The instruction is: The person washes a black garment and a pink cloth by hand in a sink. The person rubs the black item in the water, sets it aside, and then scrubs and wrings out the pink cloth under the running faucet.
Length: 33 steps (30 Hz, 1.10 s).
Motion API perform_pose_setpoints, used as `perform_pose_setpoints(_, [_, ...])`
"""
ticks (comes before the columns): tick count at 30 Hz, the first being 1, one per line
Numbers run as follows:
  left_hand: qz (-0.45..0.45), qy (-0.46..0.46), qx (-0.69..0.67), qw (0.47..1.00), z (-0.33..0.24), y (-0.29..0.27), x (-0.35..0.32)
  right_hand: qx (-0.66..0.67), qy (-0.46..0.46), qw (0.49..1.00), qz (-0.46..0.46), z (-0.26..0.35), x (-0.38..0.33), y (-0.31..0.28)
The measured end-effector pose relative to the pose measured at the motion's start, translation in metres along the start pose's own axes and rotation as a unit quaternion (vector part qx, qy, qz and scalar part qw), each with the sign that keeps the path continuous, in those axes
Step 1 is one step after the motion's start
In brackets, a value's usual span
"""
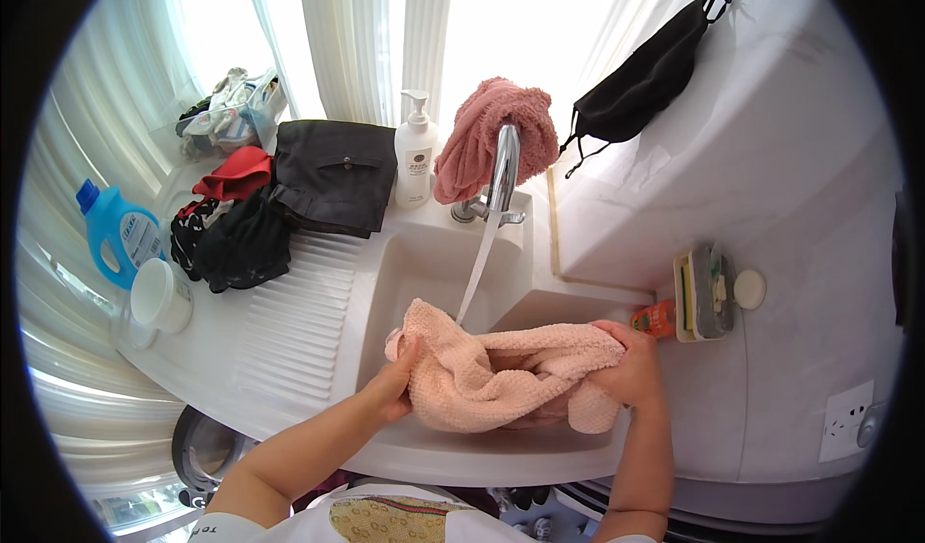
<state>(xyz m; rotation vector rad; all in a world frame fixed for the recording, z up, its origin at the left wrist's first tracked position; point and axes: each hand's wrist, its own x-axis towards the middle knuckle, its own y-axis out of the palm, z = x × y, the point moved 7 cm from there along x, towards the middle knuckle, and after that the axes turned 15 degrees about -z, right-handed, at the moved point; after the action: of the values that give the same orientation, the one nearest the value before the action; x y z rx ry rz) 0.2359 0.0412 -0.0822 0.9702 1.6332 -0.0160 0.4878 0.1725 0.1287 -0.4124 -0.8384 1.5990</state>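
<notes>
A peach-pink, waffle-textured towel [501, 374] is stretched between my hands over the white sink [395, 278], sagging in folds in the middle. My left hand [393, 381] grips its left end, fingers partly hidden by the cloth. At the other end, my right hand [626, 365] is closed round a bunched part, with a corner hanging below. Water [479, 268] runs from the chrome faucet [504, 172] down behind the towel's upper left edge. A darker pink cloth [472, 153] is draped over the faucet's top.
Left of the basin lies a ribbed washboard [301, 326], with dark folded trousers [332, 177], black clothes [241, 244] and a red cloth [236, 174] behind it. A white pump bottle [415, 153], blue detergent jug [120, 235], white tub [162, 295], orange bottle [655, 319] and wall-mounted sponge holder [703, 292] stand around. A black mask [641, 80] hangs at right.
</notes>
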Motion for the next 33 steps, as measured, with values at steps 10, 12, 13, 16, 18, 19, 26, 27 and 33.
perform_pose_setpoints(10, [-0.169, 0.192, 0.446, 0.858, -0.01, -0.018, -0.023, -0.138, -0.1, 0.955, 0.244, -0.026, -0.025, 0.129])
perform_pose_setpoints(12, [-0.138, 0.275, 0.696, 0.649, 0.002, -0.018, 0.019, -0.188, -0.145, 0.94, 0.246, -0.027, -0.034, 0.175])
perform_pose_setpoints(13, [-0.128, 0.266, 0.756, 0.584, 0.003, -0.004, 0.022, -0.197, -0.145, 0.936, 0.255, -0.04, -0.038, 0.205])
perform_pose_setpoints(16, [-0.103, 0.249, 0.88, 0.39, 0.001, 0.023, 0.044, -0.23, -0.194, 0.911, 0.282, -0.069, -0.059, 0.275])
perform_pose_setpoints(18, [-0.102, 0.247, 0.919, 0.29, 0.013, -0.01, 0.082, -0.23, -0.233, 0.895, 0.305, -0.061, -0.066, 0.306])
perform_pose_setpoints(19, [-0.098, 0.229, 0.933, 0.262, 0.013, -0.011, 0.083, -0.227, -0.231, 0.892, 0.314, -0.06, -0.067, 0.313])
perform_pose_setpoints(26, [-0.092, 0.236, 0.922, 0.292, -0.006, 0.002, 0.105, -0.243, -0.261, 0.874, 0.332, -0.098, -0.022, 0.365])
perform_pose_setpoints(27, [-0.104, 0.25, 0.919, 0.286, -0.008, 0.004, 0.106, -0.251, -0.273, 0.867, 0.332, -0.105, -0.021, 0.373])
perform_pose_setpoints(33, [-0.069, 0.328, 0.883, 0.329, 0.006, -0.002, 0.115, -0.3, -0.166, 0.865, 0.367, -0.063, -0.022, 0.282])
